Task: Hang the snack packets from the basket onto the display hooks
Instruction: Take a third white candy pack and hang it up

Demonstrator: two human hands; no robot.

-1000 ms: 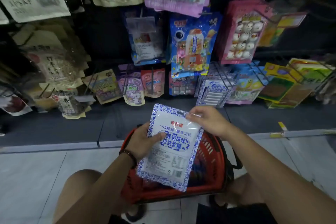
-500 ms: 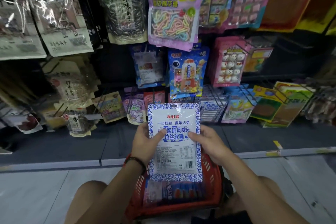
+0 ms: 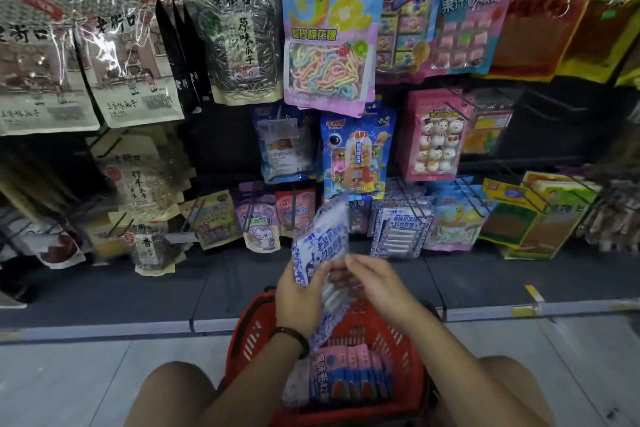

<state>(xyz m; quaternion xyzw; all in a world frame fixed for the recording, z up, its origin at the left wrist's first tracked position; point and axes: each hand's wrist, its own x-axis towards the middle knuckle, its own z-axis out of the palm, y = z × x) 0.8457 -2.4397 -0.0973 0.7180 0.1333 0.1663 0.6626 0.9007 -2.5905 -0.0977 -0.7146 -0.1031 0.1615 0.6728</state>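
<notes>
Swung from flat-facing to edge-on: blue-white candy packet [image 3: 325, 243], gripped in curled left hand [image 3: 300, 295], pinched by right hand [image 3: 375, 284], above red basket [image 3: 247, 333]; probably angled for hanging with matching packets [image 3: 401, 232] just beyond fingertips.

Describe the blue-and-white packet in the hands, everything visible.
The blue-and-white packet is a flat, glossy plastic pouch, white with a blue patterned border and blue print, motion-blurred. It is tilted and turned partly edge-on, held up above the red basket. The left hand grips its lower left; the right hand touches its lower right edge, grip unclear.
</notes>
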